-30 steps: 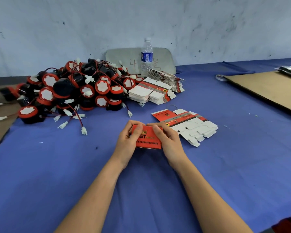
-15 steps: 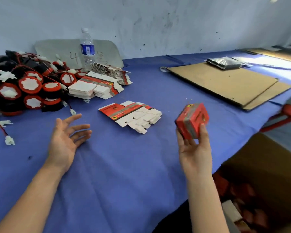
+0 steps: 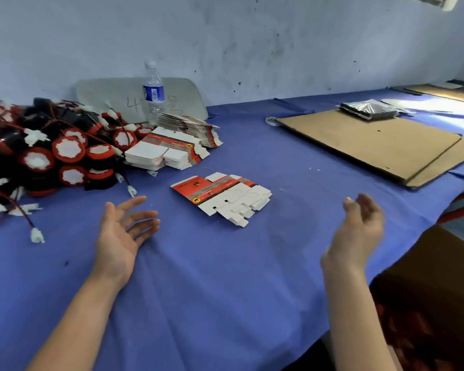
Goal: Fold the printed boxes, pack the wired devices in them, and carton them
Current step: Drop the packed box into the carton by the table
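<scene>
Two empty hands are over the counter [image 3: 225,277]: the left hand [image 3: 119,236] is palm-up toward the left edge, fingers [image 3: 134,204] spread and slack. The right hand [image 3: 356,234] is raised toward the right edge, slightly blurred, fingers loosely curled round nothing. A small fan of flat boxes [image 3: 220,196] lies at the counter's middle. More stacks [image 3: 164,155] lie behind it toward the far edge, and the heap of wired devices [image 3: 54,156] crowds the left edge. The carton [image 3: 434,277] sits low off the near right corner, with red shapes dim inside.

The likeliest trouble is in the heap: the wires cross one another, so lifting one device could drag its neighbours along or off the left edge. The fanned boxes overlap, so a quick pinch may take two. The bottle [image 3: 153,89] stands upright just behind the stacks, and a careless reach could tip it.
</scene>
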Tool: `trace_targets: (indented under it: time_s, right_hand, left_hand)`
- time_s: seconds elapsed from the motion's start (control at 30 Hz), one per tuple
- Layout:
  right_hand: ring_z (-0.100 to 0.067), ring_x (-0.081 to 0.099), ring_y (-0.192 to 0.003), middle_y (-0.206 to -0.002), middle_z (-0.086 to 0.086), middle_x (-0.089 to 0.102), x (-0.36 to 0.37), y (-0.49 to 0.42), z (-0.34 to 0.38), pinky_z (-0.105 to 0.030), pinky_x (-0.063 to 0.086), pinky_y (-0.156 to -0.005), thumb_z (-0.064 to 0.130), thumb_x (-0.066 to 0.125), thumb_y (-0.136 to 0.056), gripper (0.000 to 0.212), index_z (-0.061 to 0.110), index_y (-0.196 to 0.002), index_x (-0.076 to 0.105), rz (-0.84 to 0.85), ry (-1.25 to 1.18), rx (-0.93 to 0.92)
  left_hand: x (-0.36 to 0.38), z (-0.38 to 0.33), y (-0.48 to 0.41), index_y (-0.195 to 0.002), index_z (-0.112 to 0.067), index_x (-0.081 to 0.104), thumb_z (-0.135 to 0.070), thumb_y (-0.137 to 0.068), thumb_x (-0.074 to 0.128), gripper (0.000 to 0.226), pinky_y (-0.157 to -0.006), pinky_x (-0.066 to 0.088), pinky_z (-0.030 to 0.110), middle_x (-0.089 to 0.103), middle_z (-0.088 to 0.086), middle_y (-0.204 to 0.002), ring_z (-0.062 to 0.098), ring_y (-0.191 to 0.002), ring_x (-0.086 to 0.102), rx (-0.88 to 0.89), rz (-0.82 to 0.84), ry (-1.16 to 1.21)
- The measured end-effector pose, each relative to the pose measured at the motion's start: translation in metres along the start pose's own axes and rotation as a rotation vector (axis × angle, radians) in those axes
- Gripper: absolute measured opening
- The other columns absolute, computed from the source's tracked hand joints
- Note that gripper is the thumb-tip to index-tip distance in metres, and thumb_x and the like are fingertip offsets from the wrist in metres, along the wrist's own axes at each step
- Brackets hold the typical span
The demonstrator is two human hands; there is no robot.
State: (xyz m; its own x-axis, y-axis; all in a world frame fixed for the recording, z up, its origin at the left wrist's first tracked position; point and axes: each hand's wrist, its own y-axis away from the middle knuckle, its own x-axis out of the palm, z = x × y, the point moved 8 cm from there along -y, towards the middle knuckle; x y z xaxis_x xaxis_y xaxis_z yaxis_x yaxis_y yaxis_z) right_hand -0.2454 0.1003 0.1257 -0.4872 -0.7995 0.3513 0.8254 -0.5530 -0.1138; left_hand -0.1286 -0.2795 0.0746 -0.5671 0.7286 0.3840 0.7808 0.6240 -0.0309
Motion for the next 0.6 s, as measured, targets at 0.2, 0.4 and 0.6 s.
trace_targets:
  time_s: [0.2,0.4,0.6]
  right_hand:
    - [-0.026,-0.018,-0.147,-0.162,-0.004,0.009,0.175,0.090,-0.073,-0.052,-0.017,-0.112,0.069,0.064,-0.074,0.090,0.034,-0.149,0.027,1.105,1.275,-0.349]
    - [-0.027,0.038,-0.133,-0.134,-0.009,0.052,0.212,0.109,-0.101,-0.056,0.007,-0.115,0.037,0.065,-0.084,0.038,0.016,-0.115,0.058,1.115,1.310,-0.315]
    - [-0.033,0.059,-0.098,-0.101,-0.012,0.071,0.207,0.109,-0.055,-0.041,0.034,-0.105,0.025,0.042,-0.102,0.029,0.016,-0.108,0.069,0.835,1.104,-0.604]
  left_hand:
    - [-0.002,0.000,0.002,-0.109,-0.018,0.065,-0.049,-0.102,0.021,0.054,-0.083,0.050,0.035,0.068,0.012,-0.091,0.025,-0.085,0.064,-0.030,-0.036,0.011]
    - [-0.005,0.005,0.000,-0.105,-0.015,0.066,-0.047,-0.102,0.021,0.055,-0.082,0.050,0.035,0.070,0.010,-0.084,0.023,-0.079,0.065,-0.049,-0.048,0.036]
    - [-0.010,0.002,-0.004,-0.106,-0.012,0.066,-0.046,-0.103,0.022,0.055,-0.081,0.051,0.037,0.069,0.014,-0.088,0.024,-0.082,0.065,-0.053,-0.061,0.049]
